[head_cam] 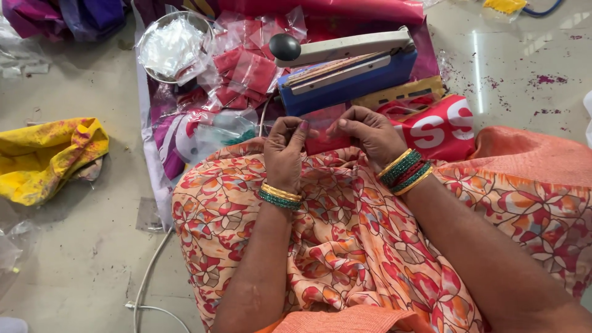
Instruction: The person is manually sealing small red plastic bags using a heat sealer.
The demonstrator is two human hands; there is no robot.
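A small clear plastic pouch filled with red powder is held between both hands above my lap. My left hand pinches its left side, and my right hand pinches its right side and top edge. Both wrists wear gold and green bangles. Just beyond the pouch stands a blue heat sealer with a white lever arm and a black knob, its arm raised. To the left of the sealer lies a pile of filled red pouches.
A steel bowl of empty clear bags sits at the back left. A yellow stained cloth lies on the floor at left. A white cable runs along the floor by my knee. A red printed bag lies right of the sealer.
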